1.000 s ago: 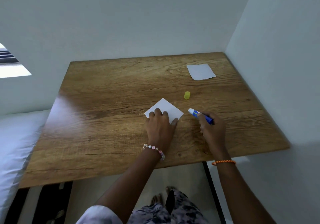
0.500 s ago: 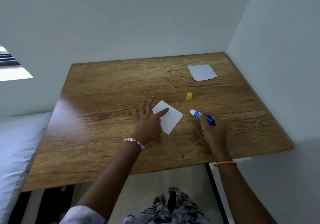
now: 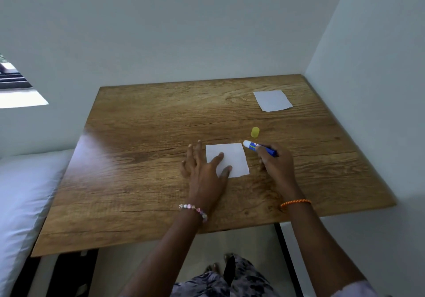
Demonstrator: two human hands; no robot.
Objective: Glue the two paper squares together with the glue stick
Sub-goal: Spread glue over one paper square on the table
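Grainy wooden table [image 3: 142, 181]. Left hand [image 3: 204, 170], fingers spread flat, pins the near paper square [image 3: 232, 158]; right hand [image 3: 277, 165] clasps the uncapped blue glue stick [image 3: 257, 147] at its 3 o'clock. Yellow cap [image 3: 255, 132] and second paper square [image 3: 272, 100] lie toward 1 o'clock, unobstructed.

You're in a home bedroom: a white-sheeted bed [image 3: 20, 204] sits beside the wooden desk [image 3: 142, 158] tucked into a plain-walled corner.

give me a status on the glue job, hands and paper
Left hand flat on near paper square. Right hand holds uncapped glue stick beside it. Second square far right. Yellow cap loose, nothing blocking.
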